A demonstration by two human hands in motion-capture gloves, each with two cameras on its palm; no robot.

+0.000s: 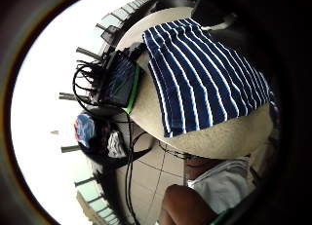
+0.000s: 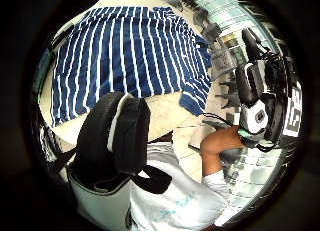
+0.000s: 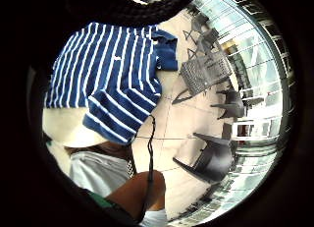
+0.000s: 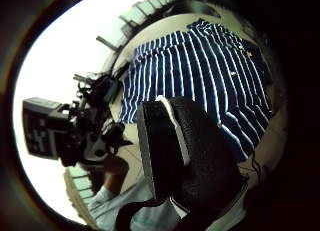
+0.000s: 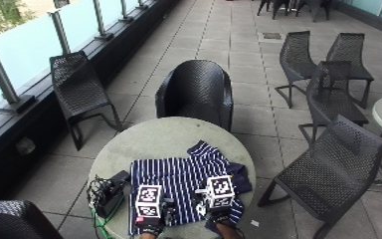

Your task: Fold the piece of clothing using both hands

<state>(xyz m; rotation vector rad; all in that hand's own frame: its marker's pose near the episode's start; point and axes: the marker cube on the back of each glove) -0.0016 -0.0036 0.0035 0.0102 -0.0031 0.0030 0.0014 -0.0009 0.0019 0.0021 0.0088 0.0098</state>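
A blue shirt with white stripes [image 5: 181, 186] is seen spread flat on a round pale table [image 5: 151, 142], lying on the half nearest the person, with one sleeve [image 5: 203, 150] pointing toward the far side and the opposite edge draped slightly over the table's rim. The left hand [image 5: 150, 226] and the right hand [image 5: 221, 219] are placed at the shirt's near hem, side by side and apart from each other. Whether the fingers of either hand are curled on the cloth or held straight cannot be told. A black box with cables [image 5: 108, 194] is set on the table just beside the shirt, at the person's left.
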